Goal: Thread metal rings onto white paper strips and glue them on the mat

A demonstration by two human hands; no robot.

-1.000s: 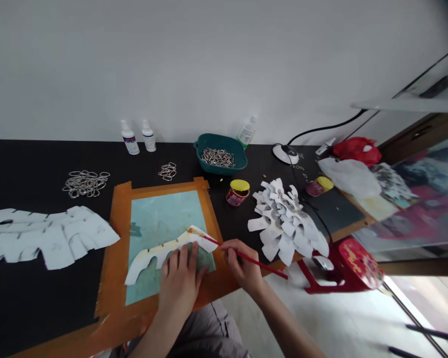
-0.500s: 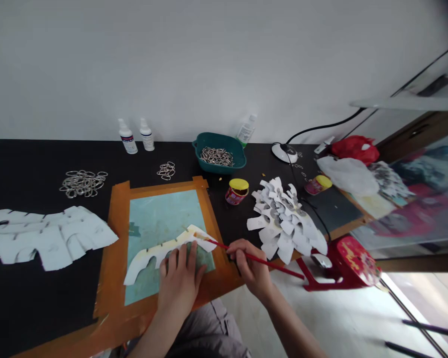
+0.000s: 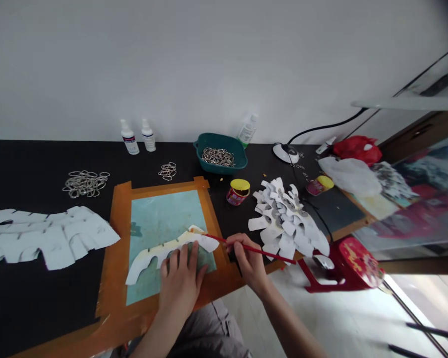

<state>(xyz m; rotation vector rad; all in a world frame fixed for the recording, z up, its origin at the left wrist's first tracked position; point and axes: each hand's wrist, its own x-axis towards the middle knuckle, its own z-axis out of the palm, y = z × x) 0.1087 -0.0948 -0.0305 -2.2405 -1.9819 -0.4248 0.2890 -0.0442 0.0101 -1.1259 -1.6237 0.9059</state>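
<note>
My right hand [image 3: 247, 254] is closed around a thin red paintbrush [image 3: 261, 251]. The brush tip rests on the upper edge of a curved, notched white cut-out piece [image 3: 145, 258], near its right end. A yellowish film shows along that edge. My left hand [image 3: 181, 278] lies flat with its fingers stretched over the lower side of the piece. Under it is a pale blue-green sheet [image 3: 164, 206], framed by brown tape [image 3: 119, 214]. A tin with a yellow rim [image 3: 238, 193] stands just beyond the right side of the frame.
More notched white pieces [image 3: 59, 238] lie at left, and a heap of them [image 3: 287, 219] at right. Metal rings [image 3: 85, 184] sit loose and in a green basin [image 3: 224, 164]. Two white bottles [image 3: 130, 139] stand near the wall. A red stool [image 3: 358, 263] is at right.
The brush tip has moved slightly left and up along the edge of the white piece, with my right hand following. My left hand stays put; the view has shifted a little.
</note>
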